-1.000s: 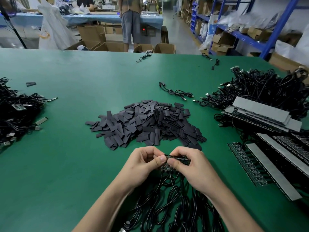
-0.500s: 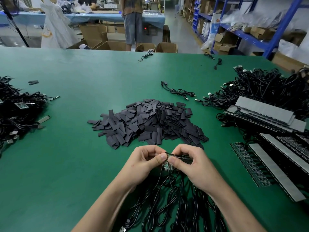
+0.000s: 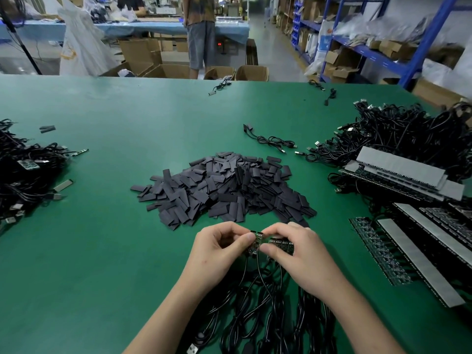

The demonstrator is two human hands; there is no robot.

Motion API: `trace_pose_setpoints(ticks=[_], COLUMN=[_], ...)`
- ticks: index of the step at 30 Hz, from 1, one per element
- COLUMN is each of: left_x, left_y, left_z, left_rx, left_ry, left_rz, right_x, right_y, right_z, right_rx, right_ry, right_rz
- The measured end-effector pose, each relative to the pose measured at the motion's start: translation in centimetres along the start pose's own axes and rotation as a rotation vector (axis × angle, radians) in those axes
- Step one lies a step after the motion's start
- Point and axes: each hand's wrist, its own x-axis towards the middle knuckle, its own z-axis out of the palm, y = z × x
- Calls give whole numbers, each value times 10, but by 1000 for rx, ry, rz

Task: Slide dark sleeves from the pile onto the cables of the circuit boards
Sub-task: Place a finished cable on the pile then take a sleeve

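A heap of flat dark sleeves (image 3: 227,185) lies in the middle of the green table (image 3: 107,246). Just in front of it, both hands hold a strip of small green circuit boards (image 3: 277,244). My left hand (image 3: 217,254) pinches the strip's left end between thumb and fingers. My right hand (image 3: 304,256) grips the strip from the right, its thumb under the boards. Black cables (image 3: 258,310) hang from the boards and pile up on the table between my forearms.
Tangled black cables (image 3: 398,134) and rows of board strips with grey backing (image 3: 413,241) fill the right side. Another cable tangle (image 3: 23,172) sits at the left edge. A loose cable (image 3: 273,141) lies behind the sleeves. A person (image 3: 200,34) stands beyond the table.
The hands stay together on the board strip; the strip has turned slightly so that the green boards show between the thumbs. The view shifted a little.
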Motion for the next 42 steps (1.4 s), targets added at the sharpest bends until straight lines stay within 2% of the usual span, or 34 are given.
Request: trace_pose_setpoints(ticks=[2,9,15,20,24,30,34,37,40,42], left_x=[0,-2,-1,-1,-1,0,0,0,-4,-5], left_y=[1,5,9,9,9,8,10,12,13,14], left_z=[0,2,3,1,0,1,0,3,8,11], left_rx=[-10,-69,-238,-322,-472,-562,-507,-402,-350,-330], left_ry=[16,-14,-37,-90,-139,-153,-129,-50,-43,-25], left_rz=[6,35,4,52,-20,-99,-87,-14,38,36], right_x=[-1,4,4,2,0,1,0,0,-1,-2], right_y=[2,-11,-17,-24,-27,-28,-30,-32,-34,-37], right_z=[1,7,7,5,7,7,10,14,15,15], right_rx=[-65,-38,175,315,423,480,455,365,312,329], right_ry=[-3,51,52,11,4,-14,-10,98,236,257], right_rz=[-34,-192,-171,-186,-198,-198,-183,-154,-167,-166])
